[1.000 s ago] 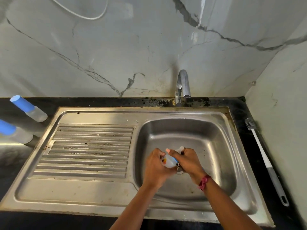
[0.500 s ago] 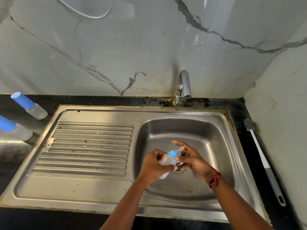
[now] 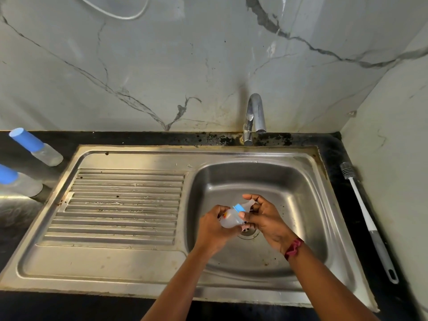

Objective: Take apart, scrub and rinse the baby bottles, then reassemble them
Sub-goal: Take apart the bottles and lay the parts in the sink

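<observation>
Translucent plastic baby bottle (image 3: 228,220) held tilted over the sink basin (image 3: 301,200), just above the drain (image 3: 248,234), base toward the left and top toward the upper right. Blue collar ring (image 3: 238,207) seated on the neck, with a clear teat (image 3: 250,203) projecting from it. Coloured print on the body, too small to read. Left hand (image 3: 212,228) wrapped round the bottle body, fingers curled over it. Right hand (image 3: 266,220) holding the top end, thumb against the neck just below the ring, fingers curled about the teat. Red fabric band (image 3: 293,249) on the right wrist. Basin of stainless steel, marked with dark specks around the drain. Chrome tap (image 3: 254,112) mounted behind the basin, spout reaching over its far edge. Ribbed draining board (image 3: 120,205) of the same steel adjoining the basin on the left. Black table (image 3: 162,138) surrounding the sink. Two further bottles with blue caps on the table at far left, well apart from the basin: one (image 3: 34,147) near the wall, the other (image 3: 18,183) closer to the viewer and partly cut off by the frame edge. Long-handled bottle brush (image 3: 368,223) lying on the table to the right of the sink, bristle head toward the wall, grey grip toward the near edge. Grey-veined marble wall (image 3: 139,66) behind and to the right. White cable (image 3: 120,16) looped at the top.
</observation>
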Demonstrator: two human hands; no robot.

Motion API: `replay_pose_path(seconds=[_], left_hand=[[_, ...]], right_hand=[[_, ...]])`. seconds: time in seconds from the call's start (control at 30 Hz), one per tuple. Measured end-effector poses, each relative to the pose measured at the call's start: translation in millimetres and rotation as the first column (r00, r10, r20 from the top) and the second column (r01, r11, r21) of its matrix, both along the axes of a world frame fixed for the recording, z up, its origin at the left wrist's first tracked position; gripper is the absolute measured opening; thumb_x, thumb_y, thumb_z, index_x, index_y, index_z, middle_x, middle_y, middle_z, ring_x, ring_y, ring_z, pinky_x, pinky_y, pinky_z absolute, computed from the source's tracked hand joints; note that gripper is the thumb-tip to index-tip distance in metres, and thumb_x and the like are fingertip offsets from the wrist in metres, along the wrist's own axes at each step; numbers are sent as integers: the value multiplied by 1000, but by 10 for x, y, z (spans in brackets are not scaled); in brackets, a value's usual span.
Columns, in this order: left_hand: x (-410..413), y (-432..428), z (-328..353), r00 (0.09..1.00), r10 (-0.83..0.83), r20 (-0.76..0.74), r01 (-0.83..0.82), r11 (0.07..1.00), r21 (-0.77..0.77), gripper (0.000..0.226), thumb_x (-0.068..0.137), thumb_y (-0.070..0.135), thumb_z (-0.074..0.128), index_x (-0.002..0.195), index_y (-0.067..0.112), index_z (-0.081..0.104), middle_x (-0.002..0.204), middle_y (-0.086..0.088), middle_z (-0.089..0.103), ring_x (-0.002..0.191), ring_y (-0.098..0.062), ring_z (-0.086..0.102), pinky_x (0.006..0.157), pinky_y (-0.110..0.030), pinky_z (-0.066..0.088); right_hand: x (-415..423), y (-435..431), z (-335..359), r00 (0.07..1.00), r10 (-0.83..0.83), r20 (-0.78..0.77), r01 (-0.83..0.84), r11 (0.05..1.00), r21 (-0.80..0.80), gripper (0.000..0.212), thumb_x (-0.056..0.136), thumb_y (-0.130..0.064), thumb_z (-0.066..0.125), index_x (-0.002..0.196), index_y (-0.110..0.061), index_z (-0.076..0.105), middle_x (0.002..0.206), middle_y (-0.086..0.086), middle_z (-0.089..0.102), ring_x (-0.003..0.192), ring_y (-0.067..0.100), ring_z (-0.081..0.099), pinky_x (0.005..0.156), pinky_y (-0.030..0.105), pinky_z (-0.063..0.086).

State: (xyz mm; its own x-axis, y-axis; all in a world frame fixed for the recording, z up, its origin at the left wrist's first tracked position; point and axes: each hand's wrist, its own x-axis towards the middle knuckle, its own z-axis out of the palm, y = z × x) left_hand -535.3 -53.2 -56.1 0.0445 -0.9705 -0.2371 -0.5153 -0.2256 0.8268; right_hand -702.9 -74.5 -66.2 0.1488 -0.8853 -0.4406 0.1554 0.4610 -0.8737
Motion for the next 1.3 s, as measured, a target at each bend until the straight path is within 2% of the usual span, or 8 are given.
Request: replay_pose_path(seconds=[0.1, 0.17, 0.3, 0.5, 0.77, 0.9, 1.1, 1.3], left_hand=[[-9, -7, -6, 1000, -12, 4, 12, 1000, -2, 48, 63, 34, 90, 102, 29, 62, 92, 15, 65, 81, 0, 61, 66, -7, 46], [-15, -16, -18, 1000, -12, 21, 12, 1000, -17, 51, 62, 38, 90, 106, 28, 65, 98, 15, 63, 85, 0, 60, 66, -6, 44], [-29, -15, -66, 999, -18, 36, 20, 998, -55, 54, 57, 45, 86, 105, 29, 68, 101, 11, 59, 89, 0, 59, 70, -5, 40], [0, -19, -179, 998, -45, 47, 47, 998, -29, 52, 62, 44, 89, 108, 31, 67, 101, 13, 59, 91, -5, 60, 72, -10, 42], [98, -70, -242, 985, -169, 35, 164, 979, 121, 51, 66, 51, 86, 109, 33, 63, 103, 12, 63, 91, -7, 61, 77, -19, 53], [160, -115, -294, 966, -257, 0, 251, 944, 215, 51, 69, 46, 85, 112, 24, 66, 103, 6, 67, 93, -15, 64, 83, -31, 58], [340, -149, -226, 874, -224, -431, 376, 873, 310, 42, 71, 46, 79, 103, 20, 74, 90, 3, 73, 81, -10, 65, 74, -27, 52], [309, -175, -318, 937, -159, -311, 259, 914, 313, 25, 81, 23, 82, 102, 21, 69, 92, 3, 71, 76, -2, 64, 74, -23, 53]], right_hand=[[-25, 8, 56, 993, -13, 116, 12, 1000, 7, 50, 80, 4, 73, 125, -15, 60, 99, 9, 69, 83, 23, 69, 68, 34, 59], [-26, -5, 63, 990, -34, 134, 27, 998, 53, 45, 82, -17, 73, 125, -14, 60, 108, 12, 69, 89, 24, 68, 66, 34, 58], [9, -39, 72, 992, 70, -109, -64, 996, 54, 48, 82, -51, 70, 114, -15, 65, 97, 14, 72, 72, 20, 68, 62, 33, 56], [-28, -55, -19, 990, 23, -141, -22, 1000, 11, 36, 81, -23, 81, 112, -16, 64, 101, 24, 69, 74, 27, 70, 65, 37, 59], [-241, -88, -69, 974, 224, -36, -226, 971, -79, 55, 78, 5, 76, 126, -17, 59, 114, 15, 69, 100, 37, 68, 83, 46, 58], [-285, -109, -87, 952, 296, -72, -303, 946, -111, 56, 78, 10, 74, 126, -16, 62, 116, 12, 65, 105, 32, 67, 89, 48, 57], [-341, -140, -34, 970, 244, -18, -244, 958, -147, 56, 77, 19, 68, 125, -7, 59, 120, 10, 68, 92, 33, 67, 86, 42, 59], [-370, -165, -49, 987, 157, -37, -161, 980, -120, 51, 80, 7, 74, 124, -18, 65, 116, 1, 65, 90, 50, 61, 90, 54, 56]])
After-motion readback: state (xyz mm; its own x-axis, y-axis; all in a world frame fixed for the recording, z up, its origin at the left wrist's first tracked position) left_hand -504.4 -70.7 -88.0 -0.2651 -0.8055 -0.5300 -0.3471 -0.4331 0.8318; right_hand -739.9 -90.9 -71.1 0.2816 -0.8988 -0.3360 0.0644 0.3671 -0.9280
